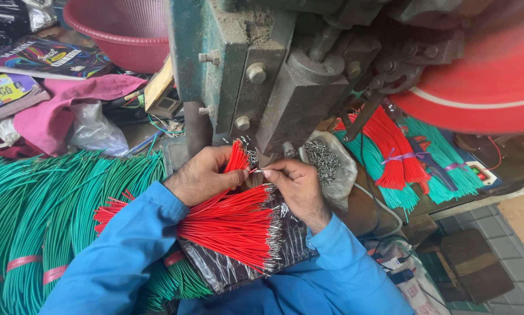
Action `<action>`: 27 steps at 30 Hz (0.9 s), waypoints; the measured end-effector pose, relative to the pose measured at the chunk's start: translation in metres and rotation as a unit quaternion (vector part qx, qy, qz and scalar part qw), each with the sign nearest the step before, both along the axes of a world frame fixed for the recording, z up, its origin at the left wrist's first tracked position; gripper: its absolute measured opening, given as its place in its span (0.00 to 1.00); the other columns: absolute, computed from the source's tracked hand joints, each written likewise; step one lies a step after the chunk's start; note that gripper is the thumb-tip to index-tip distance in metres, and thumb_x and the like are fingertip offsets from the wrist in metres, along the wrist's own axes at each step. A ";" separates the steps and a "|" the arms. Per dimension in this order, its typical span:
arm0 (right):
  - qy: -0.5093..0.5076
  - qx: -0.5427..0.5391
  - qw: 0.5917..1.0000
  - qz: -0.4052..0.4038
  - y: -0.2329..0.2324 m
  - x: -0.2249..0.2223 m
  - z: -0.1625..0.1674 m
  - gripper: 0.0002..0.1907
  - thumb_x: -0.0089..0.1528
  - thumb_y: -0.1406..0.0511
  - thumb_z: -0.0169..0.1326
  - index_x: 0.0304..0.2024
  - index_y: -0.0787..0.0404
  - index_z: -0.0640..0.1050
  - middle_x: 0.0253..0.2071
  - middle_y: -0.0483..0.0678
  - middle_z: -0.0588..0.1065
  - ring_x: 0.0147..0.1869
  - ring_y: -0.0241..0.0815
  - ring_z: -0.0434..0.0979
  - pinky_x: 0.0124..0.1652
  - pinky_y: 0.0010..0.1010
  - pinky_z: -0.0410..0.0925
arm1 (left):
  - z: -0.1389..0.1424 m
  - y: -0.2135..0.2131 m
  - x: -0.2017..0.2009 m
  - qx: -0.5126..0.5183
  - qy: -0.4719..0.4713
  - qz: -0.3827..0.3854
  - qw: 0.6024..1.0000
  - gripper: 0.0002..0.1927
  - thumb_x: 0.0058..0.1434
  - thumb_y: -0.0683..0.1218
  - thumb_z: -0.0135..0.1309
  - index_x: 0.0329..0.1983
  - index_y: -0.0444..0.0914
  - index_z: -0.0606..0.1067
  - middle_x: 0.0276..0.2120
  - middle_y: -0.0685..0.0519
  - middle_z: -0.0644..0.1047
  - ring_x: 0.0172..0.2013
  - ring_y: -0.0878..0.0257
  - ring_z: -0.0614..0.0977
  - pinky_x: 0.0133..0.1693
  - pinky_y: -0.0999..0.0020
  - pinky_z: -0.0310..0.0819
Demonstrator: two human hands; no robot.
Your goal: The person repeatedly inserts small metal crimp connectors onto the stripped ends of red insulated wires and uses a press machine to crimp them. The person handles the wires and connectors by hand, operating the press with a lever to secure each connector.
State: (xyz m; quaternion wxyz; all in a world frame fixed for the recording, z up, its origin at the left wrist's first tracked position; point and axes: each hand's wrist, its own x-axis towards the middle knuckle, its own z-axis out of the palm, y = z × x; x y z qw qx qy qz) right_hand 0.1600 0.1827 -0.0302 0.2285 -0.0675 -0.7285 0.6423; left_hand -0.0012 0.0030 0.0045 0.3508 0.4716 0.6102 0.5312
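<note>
While both blue-sleeved forearms are reaching in from the bottom of the view and converging under the green press machine point(273, 76), the two hands are meeting just in front of its grey ram block. The left hand point(206, 174) is lying knuckles-up with its wrist bent slightly inward, its fingers curling closed around a small bunch of red wires point(237, 157) whose ends are sticking up toward the machine. The right hand point(297, 184) is angling in from the other side, its thumb and forefinger pinching narrowly on the tip of a single wire right beside the left thumb; the other fingers are folding loosely beneath. Below the hands, a fanned bundle of red wires with metal tips point(233, 224) is resting on a dark crinkled plastic sheet point(244, 271) across the person's lap, touching the left wrist. A large sheaf of green wires point(52, 216) is lying to the left, well apart from the right hand. Just beyond the right hand, a clear bag of small metal terminals point(326, 160) is sitting, and tied red and green wire bundles point(402, 154) are lying farther right, beneath a spinning red flywheel point(483, 87).
</note>
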 end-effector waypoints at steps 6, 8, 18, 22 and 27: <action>-0.023 0.058 0.998 -0.023 0.006 -0.001 -0.003 0.07 0.64 0.70 0.60 0.43 0.68 0.83 0.37 0.48 0.83 0.41 0.30 0.80 0.42 0.21 0.73 | 0.000 0.000 0.000 -0.004 -0.022 -0.012 1.000 0.07 0.66 0.43 0.55 0.41 0.34 0.78 0.29 0.56 0.80 0.32 0.70 0.79 0.37 0.72 0.77; -0.028 0.061 0.997 -0.026 0.007 -0.001 -0.004 0.07 0.64 0.70 0.60 0.43 0.68 0.83 0.36 0.48 0.83 0.40 0.30 0.80 0.42 0.21 0.73 | 0.000 0.000 0.000 0.001 -0.027 -0.017 0.999 0.07 0.66 0.43 0.55 0.41 0.33 0.78 0.29 0.56 0.80 0.32 0.70 0.79 0.37 0.71 0.77; -0.029 0.047 0.998 0.010 0.008 -0.001 0.002 0.06 0.66 0.72 0.59 0.43 0.69 0.83 0.38 0.47 0.82 0.41 0.30 0.80 0.42 0.21 0.73 | 0.003 -0.001 0.002 0.005 -0.020 -0.008 1.000 0.08 0.64 0.42 0.55 0.43 0.34 0.78 0.30 0.56 0.81 0.33 0.71 0.80 0.38 0.71 0.77; -0.029 0.033 0.998 0.034 0.000 0.016 0.018 0.08 0.64 0.72 0.57 0.46 0.68 0.81 0.42 0.49 0.82 0.45 0.34 0.82 0.47 0.24 0.74 | 0.005 -0.002 0.003 -0.011 -0.008 -0.001 1.000 0.08 0.63 0.44 0.58 0.42 0.34 0.78 0.31 0.56 0.80 0.34 0.70 0.79 0.39 0.71 0.77; -0.080 0.240 0.967 0.027 0.011 0.051 0.048 0.08 0.62 0.71 0.60 0.43 0.66 0.83 0.41 0.49 0.82 0.46 0.38 0.82 0.47 0.28 0.74 | 0.007 -0.003 0.005 0.006 0.043 -0.024 0.999 0.11 0.61 0.43 0.62 0.43 0.35 0.76 0.34 0.57 0.79 0.38 0.72 0.77 0.43 0.73 0.76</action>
